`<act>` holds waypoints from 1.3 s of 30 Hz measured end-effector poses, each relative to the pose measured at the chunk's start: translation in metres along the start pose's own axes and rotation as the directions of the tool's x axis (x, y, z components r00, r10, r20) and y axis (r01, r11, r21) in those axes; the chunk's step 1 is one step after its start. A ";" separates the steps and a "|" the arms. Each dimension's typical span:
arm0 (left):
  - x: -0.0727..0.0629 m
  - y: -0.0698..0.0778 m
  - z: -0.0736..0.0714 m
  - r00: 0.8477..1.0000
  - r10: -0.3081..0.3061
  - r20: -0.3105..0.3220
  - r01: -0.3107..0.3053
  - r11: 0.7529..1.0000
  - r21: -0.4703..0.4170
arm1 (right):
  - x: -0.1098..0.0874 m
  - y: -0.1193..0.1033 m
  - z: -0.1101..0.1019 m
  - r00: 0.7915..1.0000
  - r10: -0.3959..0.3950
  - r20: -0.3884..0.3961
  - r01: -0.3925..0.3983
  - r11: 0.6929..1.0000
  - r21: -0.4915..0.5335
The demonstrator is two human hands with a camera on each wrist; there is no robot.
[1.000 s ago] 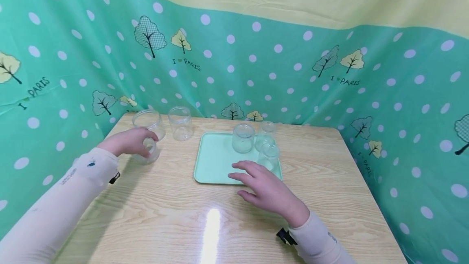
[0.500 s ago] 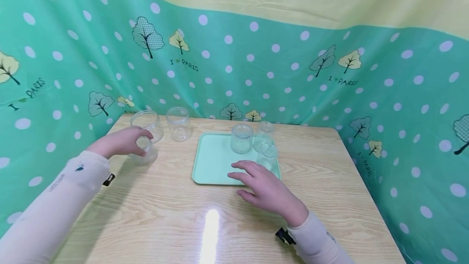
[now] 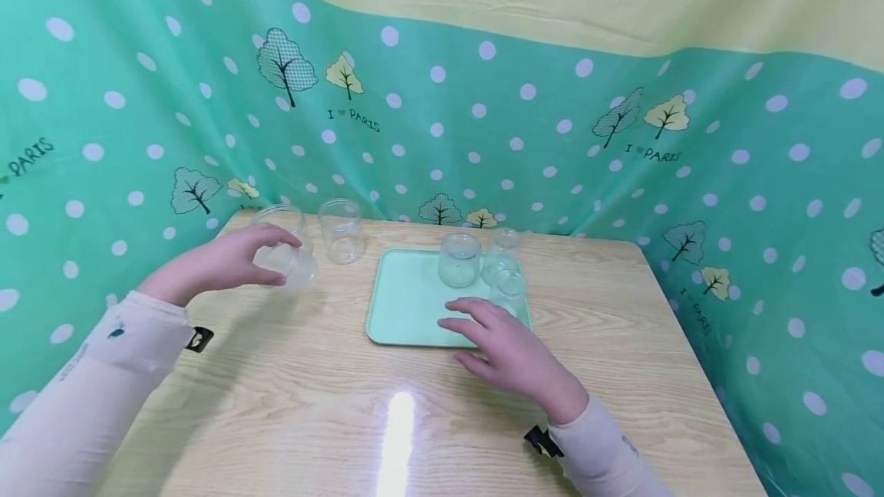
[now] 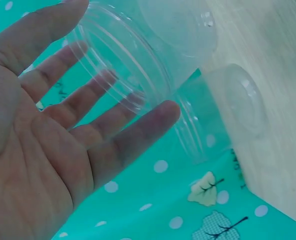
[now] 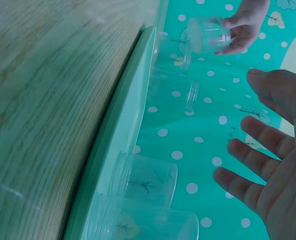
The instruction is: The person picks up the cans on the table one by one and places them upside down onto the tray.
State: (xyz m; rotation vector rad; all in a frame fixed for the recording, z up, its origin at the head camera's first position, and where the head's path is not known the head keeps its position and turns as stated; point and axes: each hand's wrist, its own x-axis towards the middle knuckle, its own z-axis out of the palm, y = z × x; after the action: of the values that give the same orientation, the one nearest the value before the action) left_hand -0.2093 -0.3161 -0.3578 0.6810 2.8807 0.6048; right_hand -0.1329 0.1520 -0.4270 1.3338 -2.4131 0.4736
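Observation:
My left hand (image 3: pixel 224 261) holds a clear jar (image 3: pixel 298 268) by its rim, between thumb and fingers. The right wrist view shows this jar (image 5: pixel 208 35) tilted on its side, raised off the table. In the left wrist view the fingers lie around the wide rim of the jar (image 4: pixel 137 60). Behind it stand a wide clear jar (image 3: pixel 283 213) and a narrower clear jar (image 3: pixel 341 232). My right hand (image 3: pixel 514 351) hovers at the near right of the green tray (image 3: pixel 407 305), fingers spread and holding nothing. Three clear jars, one of them this jar (image 3: pixel 459 261), stand on the tray's right half.
A wooden table (image 3: pixel 311 405) carries everything. Green and yellow printed cloth (image 3: pixel 442 113) hangs around its back and sides. The narrow jar (image 3: pixel 506 242) and the small jar (image 3: pixel 509 288) on the tray stand close together.
My left hand has lifted the clear jar off the table and tilted it, bringing it a little to the right. The right hand and the jars on the tray stay about where they were.

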 end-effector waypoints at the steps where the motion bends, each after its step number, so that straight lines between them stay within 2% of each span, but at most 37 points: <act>1: 0.000 0.003 -0.001 1.000 0.011 -0.005 -0.011 1.000 0.000 | -0.001 0.001 0.000 1.000 0.001 -0.002 -0.001 1.000 0.000; 9: 0.001 0.018 -0.002 0.997 0.049 -0.062 -0.048 0.999 0.026 | -0.003 0.006 -0.003 1.000 0.019 -0.001 -0.019 1.000 0.003; 15: 0.005 0.019 0.003 0.992 0.038 -0.122 -0.042 0.999 -0.028 | -0.004 0.010 -0.006 0.999 0.039 -0.017 -0.039 0.999 0.005; 20: 0.012 0.022 0.011 0.985 0.049 -0.166 -0.064 0.994 -0.086 | -0.005 0.012 -0.010 0.998 0.061 -0.026 -0.061 0.998 0.006; 27: 0.018 0.029 0.023 0.967 0.109 -0.232 -0.145 0.979 -0.143 | -0.006 0.013 -0.013 0.996 0.084 -0.040 -0.084 0.996 0.007; 34: 0.021 0.035 0.034 0.957 0.100 -0.274 -0.157 0.969 -0.193 | -0.005 0.015 -0.015 0.994 0.079 -0.071 -0.078 0.997 0.014; 39: 0.029 0.035 0.049 0.941 0.109 -0.319 -0.189 0.954 -0.232 | -0.006 0.017 -0.015 0.993 0.089 -0.081 -0.086 0.996 0.030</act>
State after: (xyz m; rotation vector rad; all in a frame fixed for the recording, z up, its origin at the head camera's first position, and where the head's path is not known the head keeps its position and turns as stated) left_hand -0.2104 -0.2569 -0.3890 0.8374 2.9511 1.1826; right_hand -0.1425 0.1719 -0.4190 1.1988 -2.4132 0.5742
